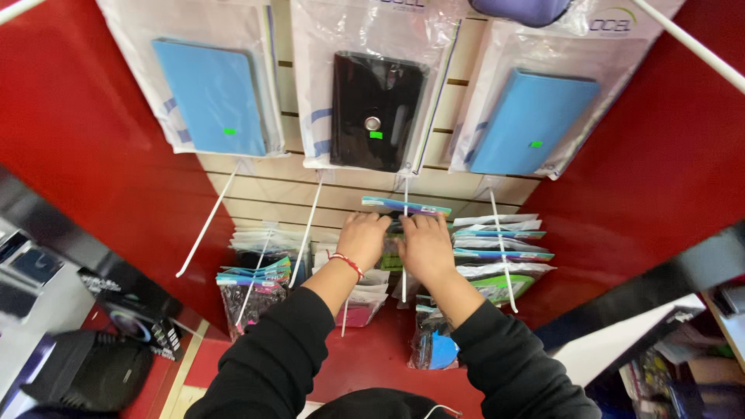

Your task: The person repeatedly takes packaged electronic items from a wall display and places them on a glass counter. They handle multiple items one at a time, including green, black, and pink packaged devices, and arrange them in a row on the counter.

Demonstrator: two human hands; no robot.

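Head view is looking down a red display wall with a slatted panel at its middle, where both hands are working among packets hanging on white hooks. Left hand, with a red bracelet at the wrist, is reaching in with fingers curled over the top of a hanging packet; whether it is actually gripping it I cannot tell. Right hand is lying just beside it at 3 o'clock, fingers bent onto the same row, its hold hidden as well. Thin blue-edged packet is sitting on a hook at 12 o'clock of both hands, just above the fingertips. Stack of flat packets is hanging at 3 o'clock of the right hand, and another bunch at 9 o'clock of the left. Higher up, a black case in a clear bag is hanging between two blue cases
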